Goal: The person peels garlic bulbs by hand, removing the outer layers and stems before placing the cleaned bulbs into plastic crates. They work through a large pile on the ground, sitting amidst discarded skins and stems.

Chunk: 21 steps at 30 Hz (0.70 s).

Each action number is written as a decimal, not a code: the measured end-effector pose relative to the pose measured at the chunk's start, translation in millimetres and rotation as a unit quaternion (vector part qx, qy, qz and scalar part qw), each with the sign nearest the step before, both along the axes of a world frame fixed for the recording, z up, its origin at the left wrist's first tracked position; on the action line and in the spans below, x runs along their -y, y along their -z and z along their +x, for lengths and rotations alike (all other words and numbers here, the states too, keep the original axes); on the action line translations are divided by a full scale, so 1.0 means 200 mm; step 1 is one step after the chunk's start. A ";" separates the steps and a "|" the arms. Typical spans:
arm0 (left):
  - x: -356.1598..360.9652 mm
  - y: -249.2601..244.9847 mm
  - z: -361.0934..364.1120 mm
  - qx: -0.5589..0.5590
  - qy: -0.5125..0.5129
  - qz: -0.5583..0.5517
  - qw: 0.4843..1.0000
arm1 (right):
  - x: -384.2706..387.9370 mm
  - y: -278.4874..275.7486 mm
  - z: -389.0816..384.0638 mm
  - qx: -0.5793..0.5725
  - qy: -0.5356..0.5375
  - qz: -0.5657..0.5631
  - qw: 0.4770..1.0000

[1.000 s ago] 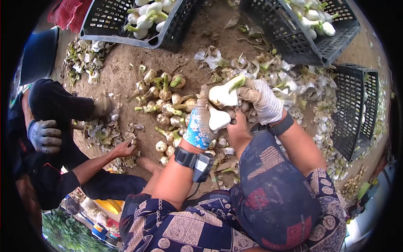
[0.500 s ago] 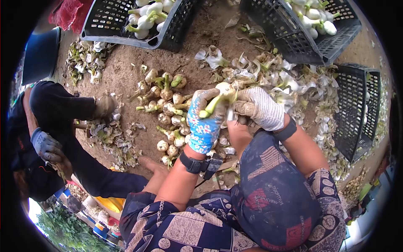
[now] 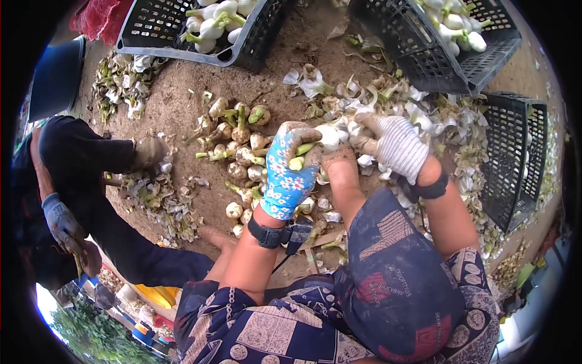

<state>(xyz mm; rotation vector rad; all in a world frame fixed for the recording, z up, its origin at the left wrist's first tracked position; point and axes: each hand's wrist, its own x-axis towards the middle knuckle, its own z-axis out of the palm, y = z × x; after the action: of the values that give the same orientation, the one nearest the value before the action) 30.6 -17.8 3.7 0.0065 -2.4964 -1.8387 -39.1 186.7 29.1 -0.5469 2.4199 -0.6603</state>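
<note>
Head view: my left hand [image 3: 296,151] is closed on a garlic bulb [image 3: 331,138], green stem [image 3: 296,164] among my fingers, held above the ground [image 3: 182,94] between both hands. My right hand [image 3: 395,145] is half curled beside it; whether it grips anything I cannot tell. Soiled bulbs [image 3: 245,156] lie near my left hand.

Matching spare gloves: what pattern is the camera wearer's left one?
Left glove: blue, white flowers; head view.
</note>
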 end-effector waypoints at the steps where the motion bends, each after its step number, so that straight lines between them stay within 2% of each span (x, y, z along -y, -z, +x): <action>1: -0.01 -0.01 -0.01 0.000 0.003 0.002 1.000 | 0.04 0.01 0.03 -0.028 -0.016 -0.048 0.998; 2: -0.02 -0.04 -0.02 -0.030 0.028 -0.037 0.998 | 0.08 0.05 0.06 -0.055 -0.031 -0.096 0.993; 6: 0.00 -0.05 -0.04 -0.116 0.113 -0.137 0.977 | 0.14 0.13 0.09 -0.070 -0.040 -0.062 0.995; 10: 0.03 -0.02 -0.04 -0.110 0.186 -0.190 0.958 | 0.18 0.08 0.09 -0.021 -0.091 0.033 0.995; 12: 0.04 -0.02 -0.04 -0.098 0.198 -0.178 0.959 | 0.21 0.07 0.09 -0.017 -0.098 0.063 0.993; 14: 0.08 0.00 -0.03 -0.085 0.206 -0.122 0.967 | 0.22 0.07 0.06 -0.006 -0.107 0.074 0.991; 16: 0.11 -0.03 0.01 -0.054 0.210 -0.085 0.972 | 0.17 0.22 0.04 -0.022 -0.078 0.114 0.990; 17: 0.11 -0.05 0.03 0.046 0.176 0.033 0.983 | 0.14 0.28 0.04 -0.023 -0.057 0.125 0.990; 18: 0.12 -0.07 0.04 0.144 0.137 0.150 0.969 | 0.10 0.32 0.04 -0.025 -0.037 0.135 0.990; 20: 0.16 -0.05 0.04 0.148 0.088 0.247 0.954 | 0.04 0.23 0.03 0.079 -0.112 0.072 0.988; 21: 0.17 0.01 0.04 0.144 0.043 0.352 0.924 | -0.03 0.21 0.05 0.180 -0.097 -0.083 0.975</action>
<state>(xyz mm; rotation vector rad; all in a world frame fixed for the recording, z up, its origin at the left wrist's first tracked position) 39.4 -51.2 1.7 0.2050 -1.8366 -2.8393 -28.6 193.3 -13.4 -0.6594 1.9575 -0.8046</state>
